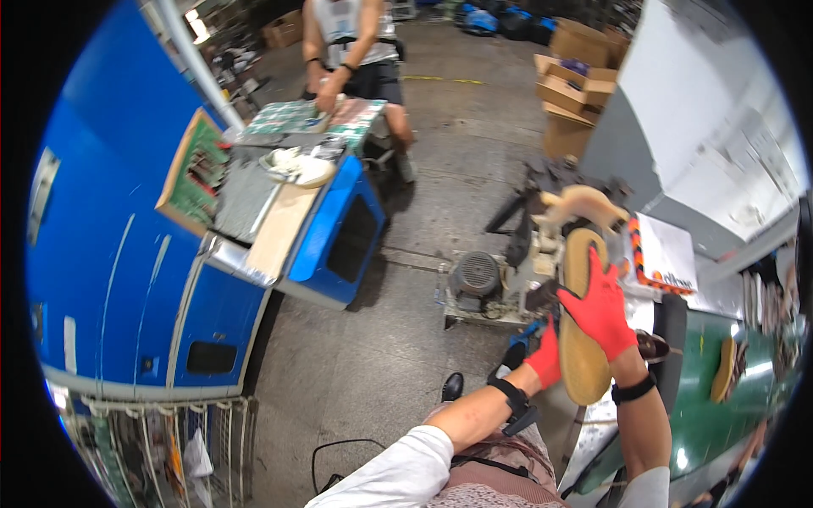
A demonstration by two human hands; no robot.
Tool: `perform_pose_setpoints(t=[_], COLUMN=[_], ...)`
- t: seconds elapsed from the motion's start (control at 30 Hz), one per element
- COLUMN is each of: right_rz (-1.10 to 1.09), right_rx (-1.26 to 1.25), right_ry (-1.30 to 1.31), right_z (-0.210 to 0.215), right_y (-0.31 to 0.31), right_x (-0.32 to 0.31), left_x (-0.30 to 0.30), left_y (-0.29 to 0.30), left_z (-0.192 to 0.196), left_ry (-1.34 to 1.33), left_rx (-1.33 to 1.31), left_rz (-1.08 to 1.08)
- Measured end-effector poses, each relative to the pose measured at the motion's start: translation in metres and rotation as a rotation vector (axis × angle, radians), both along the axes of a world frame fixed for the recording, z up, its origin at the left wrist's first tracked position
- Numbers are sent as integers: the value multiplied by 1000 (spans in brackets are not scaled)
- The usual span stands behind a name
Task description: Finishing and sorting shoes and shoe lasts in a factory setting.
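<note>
A shoe with a tan sole (584, 377) is held up lengthwise in front of me, its sole facing me. My right hand (605, 315), in a red glove, grips it from the right, with the fingers across the upper part of the sole and its edge. My left hand (548, 356), gloved in red too, holds the shoe's lower left side; its fingers are partly hidden behind the shoe. Just beyond the shoe stands a small machine with a grey motor (478, 273) and a curved, pale tan guard (584, 206). Most of the shoe's upper is hidden.
A white box with an orange-and-black edge (669, 254) stands right of the machine. At far right, a brown shoe (725, 370) lies on a green surface (699, 406). Blue machinery (110, 279) fills the left side. A co-worker (351, 46) handles something at a bench ahead. Cardboard boxes (569, 127) are stacked behind.
</note>
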State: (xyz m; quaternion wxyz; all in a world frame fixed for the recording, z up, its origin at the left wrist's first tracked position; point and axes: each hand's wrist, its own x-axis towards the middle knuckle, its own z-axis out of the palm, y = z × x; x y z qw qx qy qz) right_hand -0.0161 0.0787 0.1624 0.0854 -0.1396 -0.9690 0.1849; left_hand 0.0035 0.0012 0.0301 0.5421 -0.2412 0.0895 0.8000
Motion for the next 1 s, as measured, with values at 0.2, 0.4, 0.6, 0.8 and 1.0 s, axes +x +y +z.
perform_pose_setpoints(t=[0.2,0.4,0.6,0.8,1.0], right_rz=[-54,-30,-53,-18,-42], right_rx=[-129,-128,-211,-85,-102], right_ry=[91,191,260,353,434], right_z=[-16,-25,-23,-27,-19], right_y=[-14,-11,-21,-27,-41], right_x=[28,35,41,49,56], left_x=[22,38,16,16,15], left_y=[-39,-80,-31,-30,-46], left_z=[-27,-50,-41,-16,20], left_ry=[429,422,327,129,38], left_rx=[-159,-91,104,193,152], left_rz=[-57,-466,9,6,-26])
